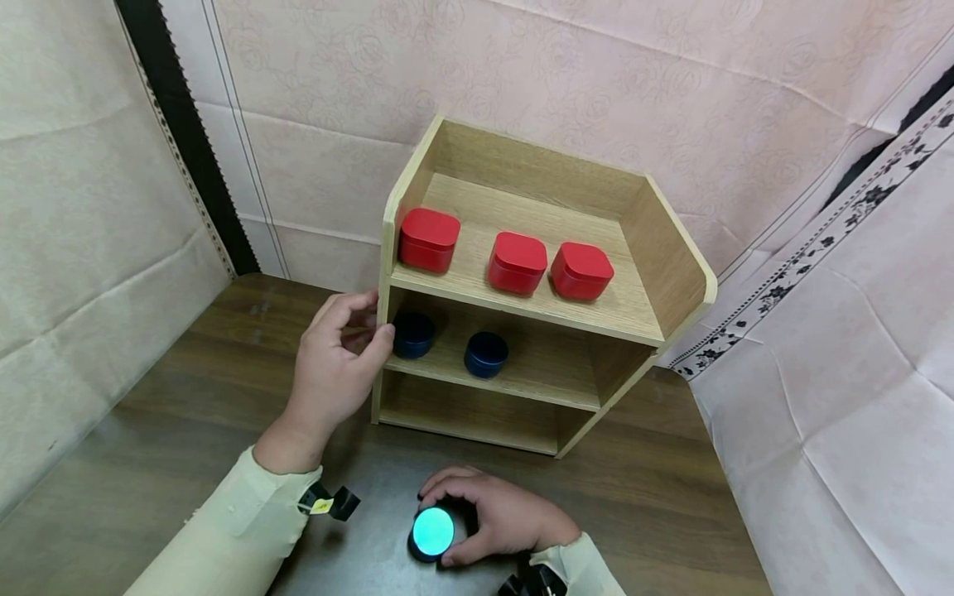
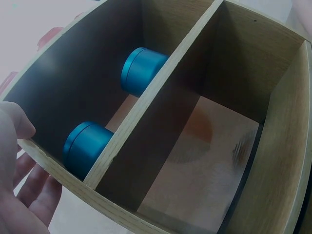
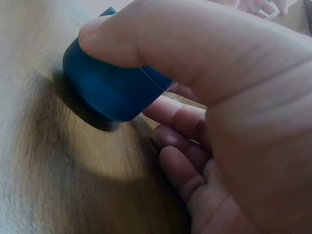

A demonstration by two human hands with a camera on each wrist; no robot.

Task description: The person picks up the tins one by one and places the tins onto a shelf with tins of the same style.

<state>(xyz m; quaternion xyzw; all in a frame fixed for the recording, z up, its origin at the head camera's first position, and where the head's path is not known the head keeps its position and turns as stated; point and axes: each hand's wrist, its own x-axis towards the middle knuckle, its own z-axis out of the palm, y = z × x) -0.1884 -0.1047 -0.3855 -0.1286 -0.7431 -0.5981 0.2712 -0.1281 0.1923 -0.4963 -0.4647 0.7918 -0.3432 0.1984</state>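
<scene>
My left hand point(image 1: 331, 364) grips the front edge of the left side panel of a small wooden shelf point(image 1: 477, 407), the thumb inside and the fingers outside in the left wrist view. Below, in front of the shelf, my right hand point(image 1: 507, 515) holds a round blue tin point(image 1: 432, 532) between thumb and fingers. Its top shines bright cyan in the head view; in the right wrist view the tin point(image 3: 105, 87) is at or just above the tabletop, slightly tilted. Two similar blue tins, one at the left point(image 1: 413, 334) and one nearer the middle point(image 1: 486, 356), stand on the middle level.
Three red rounded-square tins stand on the top level: left point(image 1: 429, 240), middle point(image 1: 517, 263) and right point(image 1: 582, 271). Beneath the shelf is a brown wood-grain table point(image 1: 656, 497). Pale patterned cloth point(image 1: 328, 74) hangs behind and at both sides.
</scene>
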